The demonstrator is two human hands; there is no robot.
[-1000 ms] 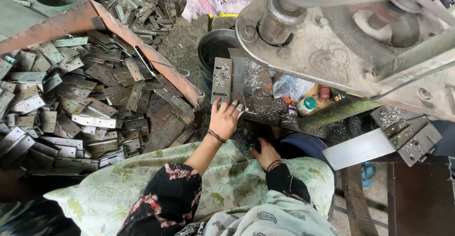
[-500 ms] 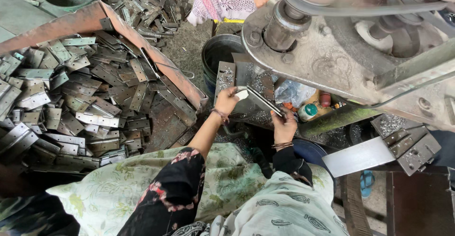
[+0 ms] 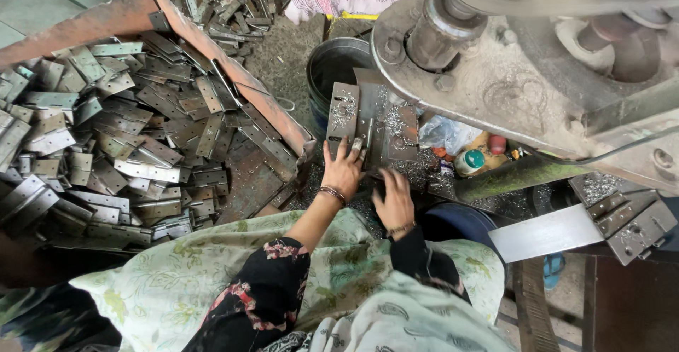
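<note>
Two hands, one dark bucket (image 3: 332, 65), one heap of metal hinge plates (image 3: 113, 140), too many to count.

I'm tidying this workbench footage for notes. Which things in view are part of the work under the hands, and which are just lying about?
In use:
- left hand on the grey metal plate
- right hand on the shavings-strewn bed
- press machine above

Lying about:
- hinge pile
- dark bucket
- green-capped bottle
- plastic bag

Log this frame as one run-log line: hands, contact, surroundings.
left hand: flat on metal plate | right hand: palm down on press bed, holding nothing visible | hinge pile: left | bucket: behind plate
</note>
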